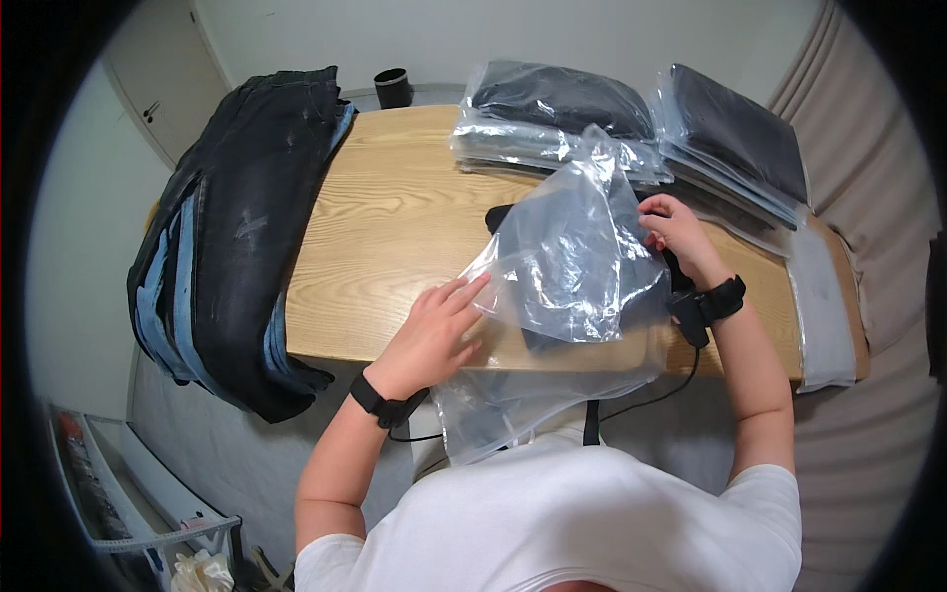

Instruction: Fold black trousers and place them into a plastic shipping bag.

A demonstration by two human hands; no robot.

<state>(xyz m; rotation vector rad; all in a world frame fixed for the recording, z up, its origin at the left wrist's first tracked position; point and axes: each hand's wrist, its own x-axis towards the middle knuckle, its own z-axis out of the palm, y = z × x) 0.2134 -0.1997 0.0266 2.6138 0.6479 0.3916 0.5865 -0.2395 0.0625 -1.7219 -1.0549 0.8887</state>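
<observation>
A clear plastic bag (570, 274) is spread over a folded dark garment (536, 340) in front of me; its lower part hangs past the table's near edge. The bag's upper part rises to a crumpled peak. My left hand (436, 333) lies palm down at the bag's left side, fingers extended, fingertips on or just above the film. At the right side is my right hand (677, 233), its fingers curled close to the bag's edge and to black cloth there. Whether it pinches either one cannot be made out. A black strap is on each wrist.
Dark and light-blue jeans (244, 222) are piled over the left of the wooden table (377, 200). Bagged garments form two stacks, one at the back (562, 103) and one at the right (740, 140). Flat clear bags (825, 311) lie at the right end. Cables hang from both wrists.
</observation>
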